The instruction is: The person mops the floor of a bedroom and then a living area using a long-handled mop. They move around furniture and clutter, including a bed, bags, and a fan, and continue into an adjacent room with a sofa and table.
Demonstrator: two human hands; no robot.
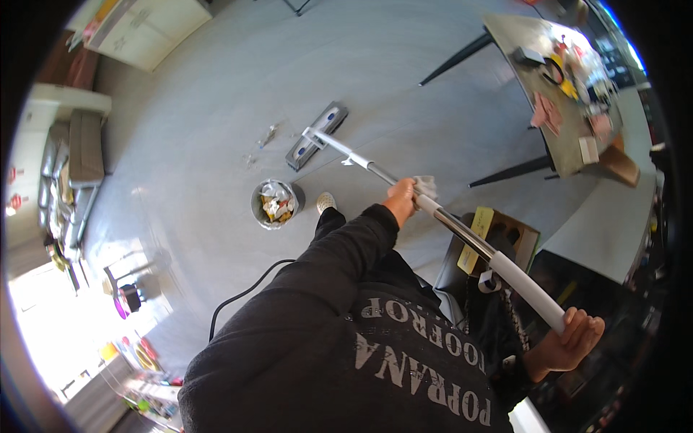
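Observation:
My left hand [401,199] grips the middle of a white and chrome mop pole [463,227]; a crumpled pale cloth or tissue [426,187] shows beside its fingers. At the pole's top end, low on the right, my right hand [574,341] is closed around the white grip. The pole runs forward to a flat grey mop head [337,115], which lies slantwise on the grey floor. Just left of the head are small bits of debris [268,135], some clear and shiny, and more crumbs [249,160]. Nearer to me stands a round waste bin [253,208] filled with wrappers and scraps.
A table [533,92] with dark slanted legs stands at the right, holding pink cloths and mixed items. An open cardboard box [476,241] is beside my right side. A white cabinet [146,32] and a sofa [86,146] are at the left. My shoe [326,202] is beside the bin.

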